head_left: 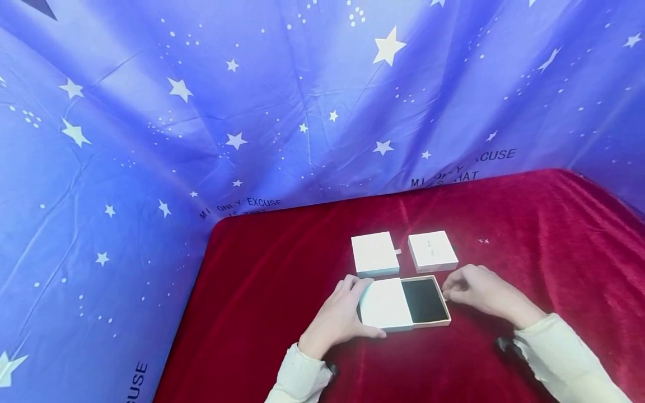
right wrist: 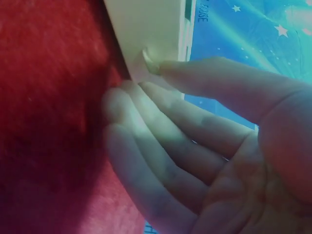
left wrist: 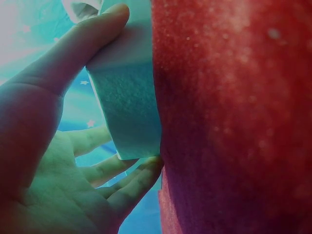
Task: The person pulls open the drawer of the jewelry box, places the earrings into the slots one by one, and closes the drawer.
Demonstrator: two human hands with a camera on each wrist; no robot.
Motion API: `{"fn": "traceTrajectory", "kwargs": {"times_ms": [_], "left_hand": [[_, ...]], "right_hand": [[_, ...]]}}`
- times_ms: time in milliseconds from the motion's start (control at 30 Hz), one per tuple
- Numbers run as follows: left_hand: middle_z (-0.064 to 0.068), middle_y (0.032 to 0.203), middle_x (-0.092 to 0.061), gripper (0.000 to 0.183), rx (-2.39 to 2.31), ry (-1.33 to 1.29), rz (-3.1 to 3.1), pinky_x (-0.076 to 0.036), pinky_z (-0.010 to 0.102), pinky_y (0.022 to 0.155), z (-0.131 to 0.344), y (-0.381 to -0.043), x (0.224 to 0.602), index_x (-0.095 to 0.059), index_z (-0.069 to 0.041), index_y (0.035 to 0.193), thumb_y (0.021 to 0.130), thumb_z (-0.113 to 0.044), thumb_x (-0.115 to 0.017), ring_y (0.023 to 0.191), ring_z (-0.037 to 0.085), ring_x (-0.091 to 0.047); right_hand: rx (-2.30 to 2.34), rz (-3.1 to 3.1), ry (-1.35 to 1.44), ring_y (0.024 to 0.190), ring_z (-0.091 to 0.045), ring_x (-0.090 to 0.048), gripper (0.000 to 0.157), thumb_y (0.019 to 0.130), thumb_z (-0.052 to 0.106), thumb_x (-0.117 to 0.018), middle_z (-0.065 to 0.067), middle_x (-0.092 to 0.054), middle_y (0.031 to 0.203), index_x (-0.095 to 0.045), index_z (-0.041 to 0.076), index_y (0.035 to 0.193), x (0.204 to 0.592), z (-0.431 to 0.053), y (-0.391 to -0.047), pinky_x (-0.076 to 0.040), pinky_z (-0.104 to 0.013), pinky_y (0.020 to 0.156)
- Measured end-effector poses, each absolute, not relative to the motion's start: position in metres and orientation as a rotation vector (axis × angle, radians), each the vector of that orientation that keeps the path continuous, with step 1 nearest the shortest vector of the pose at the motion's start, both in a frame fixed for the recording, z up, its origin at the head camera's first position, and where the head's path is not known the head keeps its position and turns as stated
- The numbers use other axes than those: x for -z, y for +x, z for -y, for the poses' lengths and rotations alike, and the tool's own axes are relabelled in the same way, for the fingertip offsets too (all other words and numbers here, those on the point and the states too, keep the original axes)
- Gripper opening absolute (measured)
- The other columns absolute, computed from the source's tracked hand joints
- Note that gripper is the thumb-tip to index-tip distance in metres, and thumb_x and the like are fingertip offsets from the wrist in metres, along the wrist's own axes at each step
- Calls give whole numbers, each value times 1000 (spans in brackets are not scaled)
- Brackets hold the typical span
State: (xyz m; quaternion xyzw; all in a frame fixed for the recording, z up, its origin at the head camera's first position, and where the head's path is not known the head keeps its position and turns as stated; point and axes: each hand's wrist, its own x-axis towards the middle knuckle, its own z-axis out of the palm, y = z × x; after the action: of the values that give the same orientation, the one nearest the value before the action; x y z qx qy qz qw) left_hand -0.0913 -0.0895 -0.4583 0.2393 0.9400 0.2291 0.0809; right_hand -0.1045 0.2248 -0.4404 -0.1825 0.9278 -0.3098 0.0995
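A white drawer box (head_left: 385,305) lies on the red cloth, its sleeve on the left. From its right side the drawer (head_left: 427,302) stands part way out, showing a black inside. My left hand (head_left: 342,313) grips the sleeve's left end; in the left wrist view the thumb is on one long side and the fingertips reach the end face (left wrist: 129,112). At the drawer's right end my right hand (head_left: 476,288) pinches a small ribbon pull tab (right wrist: 147,59), thumb against it and the other fingers curled beneath. The drawer's far inner corners are partly hidden.
Just behind lie two closed white boxes: the left box (head_left: 374,253) has a ribbon tab on its right, and the right box (head_left: 432,250) bears small print. A tiny pale piece (head_left: 484,241) lies farther right. A blue star-patterned curtain (head_left: 302,101) hangs behind the red cloth (head_left: 262,313).
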Motion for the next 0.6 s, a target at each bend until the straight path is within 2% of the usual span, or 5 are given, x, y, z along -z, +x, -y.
{"fn": "traceTrajectory", "kwargs": {"times_ms": [100,333,600], "left_hand": [[-5,126,-49,99,-684,723,-2817,-50,21,81,91,-91,459,-45,-23,145,62,-57,-89,105,10,-46],[-4,126,-49,99,-698,734,-2819,-50,23,82,92,-91,459,-45,-23,145,63,-56,-89,105,11,-47],[-6,126,-48,99,-684,722,-2812,-49,21,83,91,-91,459,-44,-24,145,63,-57,-88,105,9,-46]], "right_hand": [[918,-2787,-523,70,-5,-60,5,81,15,-75,10,-69,76,-76,12,85,435,-225,-106,-51,-28,66],[925,-2906,-483,72,-9,-65,12,82,15,-76,5,-71,78,-76,7,91,426,-232,-115,-53,-30,69],[851,-3038,-460,76,-21,-70,17,83,13,-74,-2,-73,82,-75,3,97,421,-247,-128,-54,-39,72]]}}
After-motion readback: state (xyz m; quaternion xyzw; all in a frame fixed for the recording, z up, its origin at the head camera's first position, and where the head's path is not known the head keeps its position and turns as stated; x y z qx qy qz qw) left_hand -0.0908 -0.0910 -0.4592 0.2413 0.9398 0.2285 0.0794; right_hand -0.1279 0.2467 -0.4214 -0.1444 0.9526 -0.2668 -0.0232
